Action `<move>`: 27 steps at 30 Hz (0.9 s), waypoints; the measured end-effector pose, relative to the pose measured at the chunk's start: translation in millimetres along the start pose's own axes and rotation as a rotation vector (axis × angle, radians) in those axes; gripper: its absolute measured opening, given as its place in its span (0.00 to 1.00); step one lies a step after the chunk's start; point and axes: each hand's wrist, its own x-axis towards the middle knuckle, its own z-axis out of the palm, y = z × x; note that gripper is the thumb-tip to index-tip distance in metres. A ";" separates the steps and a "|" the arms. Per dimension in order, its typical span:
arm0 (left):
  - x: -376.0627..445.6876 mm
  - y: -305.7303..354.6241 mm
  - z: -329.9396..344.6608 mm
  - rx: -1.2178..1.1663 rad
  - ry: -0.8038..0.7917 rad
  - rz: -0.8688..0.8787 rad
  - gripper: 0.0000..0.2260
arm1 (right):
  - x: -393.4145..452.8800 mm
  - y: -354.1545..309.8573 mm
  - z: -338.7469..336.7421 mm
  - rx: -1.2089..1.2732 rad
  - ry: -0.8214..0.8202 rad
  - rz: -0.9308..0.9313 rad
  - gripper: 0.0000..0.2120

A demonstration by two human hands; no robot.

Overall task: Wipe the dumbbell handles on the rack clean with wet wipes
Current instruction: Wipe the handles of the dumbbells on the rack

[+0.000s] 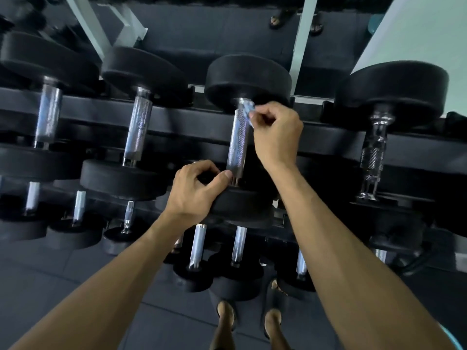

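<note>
At far end of the handle, right hand (276, 132) has its fingers (262, 114) curled tight, pinching a small crumpled bluish-white wet wipe (249, 111) against the knurled chrome handle (238, 140) of the middle dumbbell, just below its far black round rubber head (247, 79). Left hand (194, 190) sits nearer, fingers and thumb curled round the rim of the near black rubber head (242, 200), prob. steadying it.

Risks, judged from this:
- Wipe is a small wad held by fingertips only; knurling could snag or tear it, or it slips out and drops thru the rack to the floor.
- Contact looks limited to the handle's right side; underside and left side could get missed w/o wrapping the wipe round.
- Left hand lies close to the neighbouring head; if the dumbbell rolls or shifts in its cradle, fingers could get pinched.
- Heavy item on a tilted rack; too much push may nudge it.

Handle's long axis runs near-to-far in the scene, near end slightly left of far end, far end sitting higher in view. Dumbbell rests on the black metal rack's (177, 117) upper tier, between a similar chrome-handled dumbbell (139, 125) to the left and one w/ a contoured chrome handle (376, 150) to the right. Smaller dumbbells (199, 243) sit on lower tiers, nearer. Whether the other handles are done, can't tell.
</note>
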 end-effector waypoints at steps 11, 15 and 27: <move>-1.3 -0.2 1.6 -0.019 0.042 -0.012 0.18 | 5.4 7.4 -0.9 0.111 -0.092 0.155 0.03; -1.6 0.2 2.0 -0.019 0.041 -0.009 0.19 | -37.7 11.4 -23.4 -0.020 -0.260 0.183 0.03; -7.2 6.6 4.3 0.047 0.106 -0.073 0.23 | -46.8 10.4 -31.4 -0.033 -0.369 0.260 0.08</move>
